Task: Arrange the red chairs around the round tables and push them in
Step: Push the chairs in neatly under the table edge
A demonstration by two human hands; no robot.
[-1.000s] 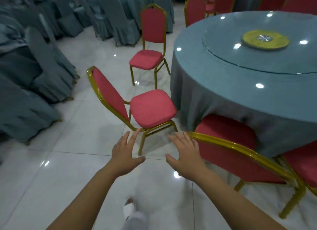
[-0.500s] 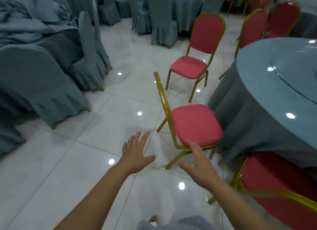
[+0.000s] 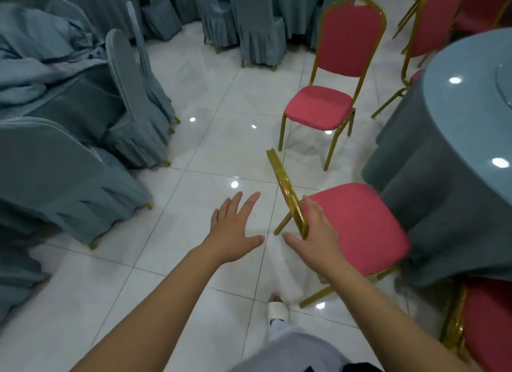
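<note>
The chair (image 3: 357, 227) at 4 o'clock is framed in shiny gold-coloured metal and padded in matt red cloth, the floor (image 3: 210, 150) is laid with glossy white tiles, and the table (image 3: 432, 183) at 3 o'clock is draped in matt grey-blue cloth.
</note>
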